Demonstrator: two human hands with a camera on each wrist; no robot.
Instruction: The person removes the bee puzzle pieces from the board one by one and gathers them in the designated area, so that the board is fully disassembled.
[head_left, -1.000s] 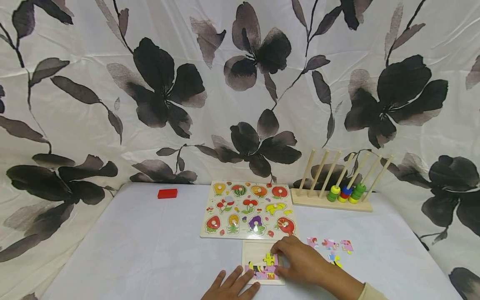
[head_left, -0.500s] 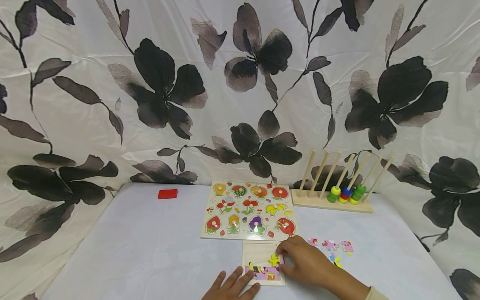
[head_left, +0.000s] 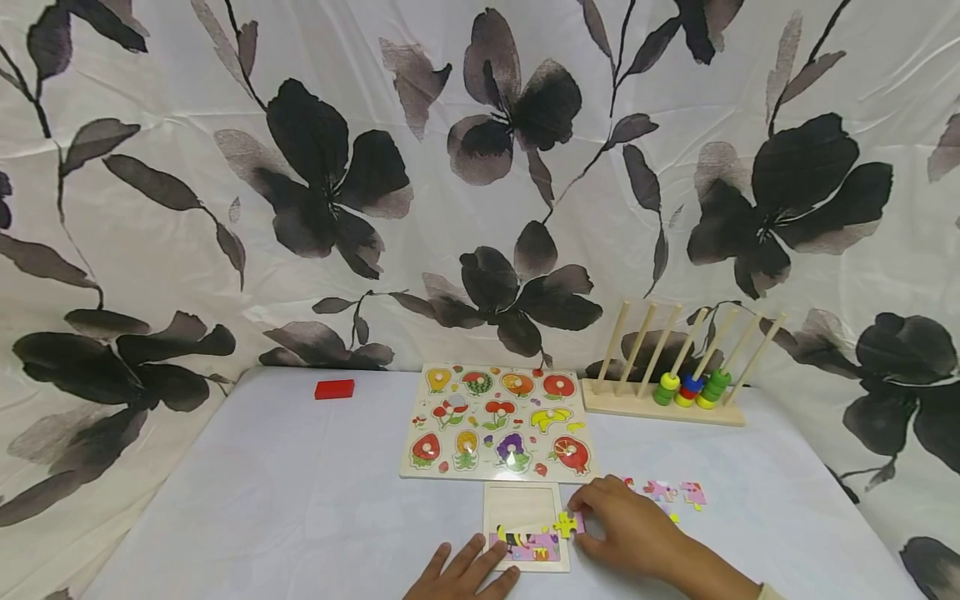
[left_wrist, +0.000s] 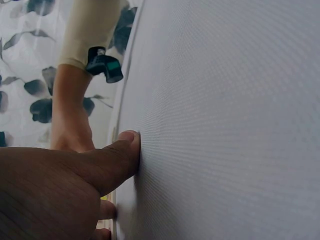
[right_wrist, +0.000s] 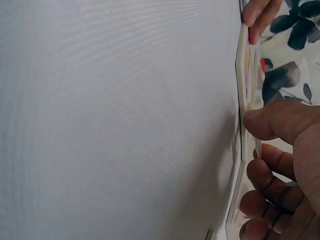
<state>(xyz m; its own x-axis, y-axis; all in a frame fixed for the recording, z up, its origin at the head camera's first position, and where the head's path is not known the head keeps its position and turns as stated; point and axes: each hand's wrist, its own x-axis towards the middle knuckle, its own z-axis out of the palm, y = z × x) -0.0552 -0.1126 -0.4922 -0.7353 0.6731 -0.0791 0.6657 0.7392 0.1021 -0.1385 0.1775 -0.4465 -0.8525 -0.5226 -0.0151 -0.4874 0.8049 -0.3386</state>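
A small wooden puzzle tray (head_left: 519, 506) lies near the table's front edge, with joined pink jigsaw pieces (head_left: 528, 547) along its lower part. My left hand (head_left: 461, 573) rests with spread fingers on the tray's lower left side. Between thumb and fingertips, my right hand (head_left: 626, 527) pinches a yellow-and-pink jigsaw piece (head_left: 566, 524) at the tray's right rim. That piece shows edge-on in the right wrist view as a thin pale slab (right_wrist: 258, 146). In the left wrist view, the left thumb (left_wrist: 120, 155) reaches across in front of the right arm.
Loose jigsaw pieces (head_left: 661, 490) lie right of the right hand, partly covered by it. Behind the tray sits a fruit peg puzzle board (head_left: 480, 462). A wooden bead stand (head_left: 663, 408) is at the back right, a red block (head_left: 334, 389) at the back left.
My right hand has moved right, drawing the yellow-and-pink jigsaw piece from inside the tray to its right rim. The left hand has stayed in place.
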